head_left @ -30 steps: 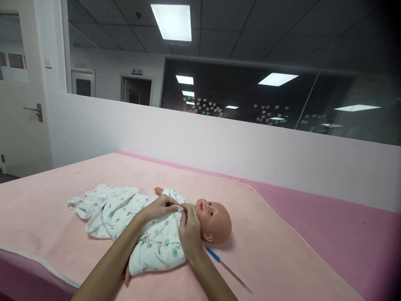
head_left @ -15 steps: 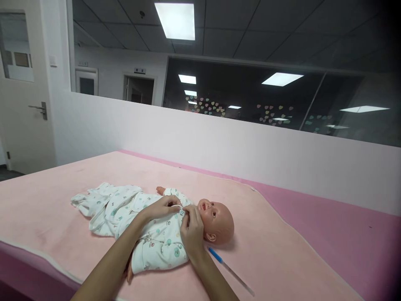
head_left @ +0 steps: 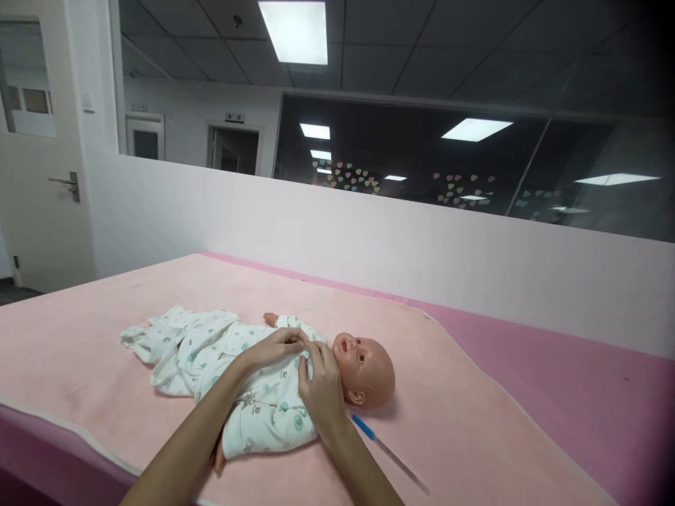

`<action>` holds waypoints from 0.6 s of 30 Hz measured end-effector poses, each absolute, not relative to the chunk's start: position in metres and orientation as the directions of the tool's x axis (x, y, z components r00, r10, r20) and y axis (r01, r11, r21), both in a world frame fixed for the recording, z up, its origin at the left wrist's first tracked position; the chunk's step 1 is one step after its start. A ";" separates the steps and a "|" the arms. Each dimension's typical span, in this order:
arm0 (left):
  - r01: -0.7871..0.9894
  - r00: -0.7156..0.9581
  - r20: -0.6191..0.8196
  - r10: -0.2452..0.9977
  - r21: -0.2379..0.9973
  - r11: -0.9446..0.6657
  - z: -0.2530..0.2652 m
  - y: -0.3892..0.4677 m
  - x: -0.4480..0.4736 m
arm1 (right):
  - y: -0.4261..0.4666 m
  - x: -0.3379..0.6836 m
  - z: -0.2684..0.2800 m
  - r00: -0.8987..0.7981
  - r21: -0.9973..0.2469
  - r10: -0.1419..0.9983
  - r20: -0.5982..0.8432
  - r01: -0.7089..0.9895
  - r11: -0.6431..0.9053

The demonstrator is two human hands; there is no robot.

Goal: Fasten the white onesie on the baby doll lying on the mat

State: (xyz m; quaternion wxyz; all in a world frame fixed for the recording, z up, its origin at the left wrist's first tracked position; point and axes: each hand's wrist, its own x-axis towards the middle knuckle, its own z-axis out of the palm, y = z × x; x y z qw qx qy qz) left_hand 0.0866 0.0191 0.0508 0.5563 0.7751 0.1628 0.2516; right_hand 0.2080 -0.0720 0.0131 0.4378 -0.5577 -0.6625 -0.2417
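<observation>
Pink blanket [head_left: 485, 422] | left hand [head_left: 278, 347], right hand [head_left: 323, 385] on doll clothes [head_left: 274, 407] | grip hidden, cannot tell

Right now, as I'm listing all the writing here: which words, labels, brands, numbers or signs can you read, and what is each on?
None can be read.
Sign above the doorway: dark marks, too small and blurred.
Clothes on the doll: tiny printed patterns; any lettering is too small.
Heart shapes on the window: no legible words.
</observation>
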 end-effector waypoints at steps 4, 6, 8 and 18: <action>-0.056 0.802 0.162 0.575 0.979 -0.198 0.053 0.015 0.085 | -0.072 0.208 0.012 0.013 -0.170 0.518 0.855 0.951 0.257; -0.044 0.779 0.132 0.614 0.987 -0.156 0.053 0.014 0.083 | -0.072 0.208 0.012 0.042 -0.195 0.521 0.852 0.950 0.242; -0.057 0.739 0.124 0.662 0.991 -0.121 0.054 0.015 0.082 | -0.072 0.208 0.012 0.064 -0.220 0.528 0.847 0.946 0.239; 0.009 0.656 0.224 0.721 0.953 -0.304 0.045 0.021 0.046 | -0.073 0.209 0.010 0.054 -0.253 0.560 0.827 0.925 0.284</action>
